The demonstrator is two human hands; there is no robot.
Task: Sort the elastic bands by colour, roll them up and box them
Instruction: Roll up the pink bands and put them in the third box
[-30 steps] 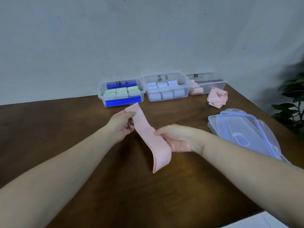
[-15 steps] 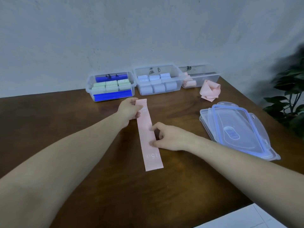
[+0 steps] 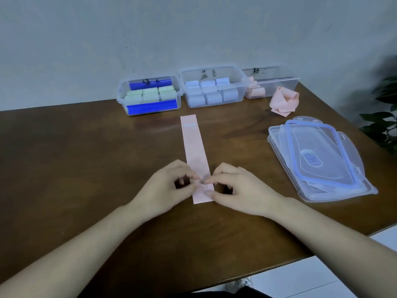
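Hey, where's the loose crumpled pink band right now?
In the head view, the crumpled pink band lies on the table at far right, just in front of the pink box and beyond the stacked lids.

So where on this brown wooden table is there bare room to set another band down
Bare wood lies left of the flat pink elastic band, in front of the clear box of green rolls, and along the near edge. The right side is crowded: stacked clear lids and a crumpled pink band.
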